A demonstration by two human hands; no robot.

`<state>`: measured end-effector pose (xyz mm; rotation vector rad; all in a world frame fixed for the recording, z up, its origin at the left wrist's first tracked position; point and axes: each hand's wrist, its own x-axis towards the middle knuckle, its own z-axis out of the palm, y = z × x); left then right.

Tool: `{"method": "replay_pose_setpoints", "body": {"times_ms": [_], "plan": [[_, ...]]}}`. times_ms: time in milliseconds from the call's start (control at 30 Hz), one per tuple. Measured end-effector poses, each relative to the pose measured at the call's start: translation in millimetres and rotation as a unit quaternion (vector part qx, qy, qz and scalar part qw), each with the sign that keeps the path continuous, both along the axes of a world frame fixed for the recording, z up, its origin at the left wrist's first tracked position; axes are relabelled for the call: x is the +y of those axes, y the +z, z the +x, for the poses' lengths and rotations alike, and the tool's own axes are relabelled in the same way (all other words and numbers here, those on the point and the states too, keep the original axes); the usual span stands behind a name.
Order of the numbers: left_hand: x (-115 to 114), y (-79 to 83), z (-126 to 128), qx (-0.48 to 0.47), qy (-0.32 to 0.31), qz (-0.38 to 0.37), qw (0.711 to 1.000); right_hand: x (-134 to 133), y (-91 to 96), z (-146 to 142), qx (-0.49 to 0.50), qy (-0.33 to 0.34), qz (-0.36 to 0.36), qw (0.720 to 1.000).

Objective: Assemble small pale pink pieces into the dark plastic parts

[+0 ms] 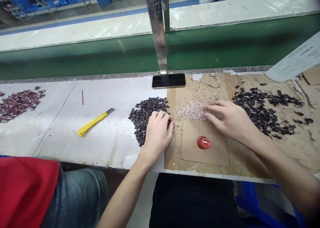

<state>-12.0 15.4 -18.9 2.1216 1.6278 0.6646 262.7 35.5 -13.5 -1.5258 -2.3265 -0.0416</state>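
Note:
My left hand (159, 129) rests at the right edge of a pile of small dark pieces (142, 116). Its fingers are curled together, and whatever lies under them is hidden. My right hand (226, 118) reaches in from the right to a heap of tiny pale pink pieces (193, 110). Thumb and forefinger are apart there, their tips at the heap's right edge, with no held thing visible. Below the heap, a small red glossy cap-like object (204, 142) sits on a cardboard sheet (190, 154).
Spread-out dark pieces (262, 114) lie right of my right hand. A phone (169, 80) lies by a metal post (157, 28). Leftward are a yellow-handled knife (96, 121), a thin brown stick (82, 97) and a reddish pile (20, 104). Another person's red garment (27, 191) shows lower left.

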Motion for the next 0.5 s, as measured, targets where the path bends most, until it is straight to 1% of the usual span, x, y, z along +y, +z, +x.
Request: {"method": "replay_pose_setpoints", "body": {"times_ms": [67,133,200,300,333,367,433,467,500], "plan": [[-1.1,1.3,-0.7,-0.056,0.009,-0.014,0.998,12.0,-3.5,-17.2,-0.014,0.02,-0.029,0.999],[-3.7,4.5,-1.5,-0.129,0.021,-0.034,0.991,19.4,-6.5,-26.2,-0.027,0.026,-0.044,0.998],[-7.4,9.1,-2.6,-0.213,0.028,-0.068,0.974,22.9,-7.6,-30.1,-0.036,0.028,-0.051,0.998],[-13.0,15.7,-4.8,-0.323,0.019,-0.126,0.938,24.2,-5.7,-33.1,-0.039,0.027,-0.053,0.997],[-14.5,17.1,-5.4,-0.371,0.017,-0.149,0.917,24.3,-4.4,-34.2,-0.038,0.024,-0.052,0.998],[-15.6,18.0,-5.9,-0.432,0.02,-0.175,0.884,24.4,-3.0,-35.4,-0.037,0.021,-0.051,0.998],[-17.5,18.6,-6.1,-0.557,0.039,-0.225,0.798,24.7,-0.5,-37.6,-0.031,0.014,-0.05,0.998],[-18.3,18.3,-5.9,-0.604,0.05,-0.242,0.757,24.8,0.5,-38.4,-0.028,0.012,-0.05,0.998],[-19.2,17.9,-5.5,-0.633,0.059,-0.251,0.73,24.9,1.3,-38.9,-0.024,0.01,-0.051,0.998]]}}
